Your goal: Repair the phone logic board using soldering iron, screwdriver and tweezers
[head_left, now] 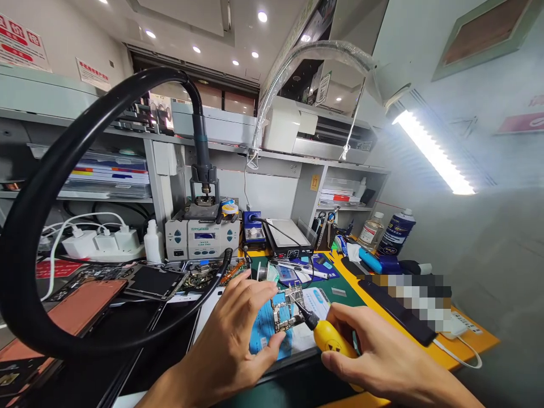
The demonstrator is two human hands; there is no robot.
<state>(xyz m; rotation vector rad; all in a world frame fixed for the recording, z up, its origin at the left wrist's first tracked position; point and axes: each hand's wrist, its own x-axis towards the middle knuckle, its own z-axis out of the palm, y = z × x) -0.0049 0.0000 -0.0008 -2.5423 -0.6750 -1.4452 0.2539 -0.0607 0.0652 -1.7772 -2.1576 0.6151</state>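
My left hand grips a small phone circuit board by its edges, fingers at the top and thumb at the lower side. In my right hand is a yellow bottle with a black nozzle, its fingers wrapped round it. The thin nozzle tip points left and sits at the board's upper right part; whether it touches cannot be made out. Beneath the board lies a blue and white packet on the green mat.
A black hose loops around the left side, in front of a hot-air station. Phone parts cover the left. Tweezers, a heating plate and a spray can stand or lie further back. A lamp shines above right.
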